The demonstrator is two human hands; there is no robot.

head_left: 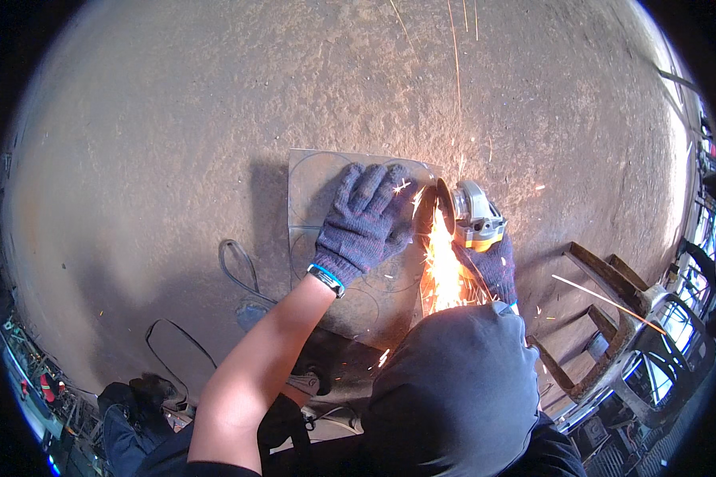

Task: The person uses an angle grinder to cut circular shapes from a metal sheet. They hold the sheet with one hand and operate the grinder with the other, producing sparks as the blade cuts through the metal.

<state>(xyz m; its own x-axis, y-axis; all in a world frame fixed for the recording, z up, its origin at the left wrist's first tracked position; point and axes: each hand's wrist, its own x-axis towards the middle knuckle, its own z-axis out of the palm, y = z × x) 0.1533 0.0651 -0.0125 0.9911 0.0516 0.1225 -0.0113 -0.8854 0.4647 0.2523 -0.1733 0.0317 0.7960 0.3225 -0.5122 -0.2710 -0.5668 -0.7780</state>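
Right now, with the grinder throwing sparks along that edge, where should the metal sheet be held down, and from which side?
Probably on the flat face of the metal sheet, coming from its left, away from the cut. The angle grinder and its sparks run along the right edge, so only the left and middle lie clear. The gloved left hand already presses flat there, fingers spread; the right hand holds the grinder's body.

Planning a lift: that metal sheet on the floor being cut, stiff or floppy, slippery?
The metal sheet lies flat under the left hand, so probably stiff. It looks thin, so likely light. Fresh edge near the grinder is likely sharp and hot.
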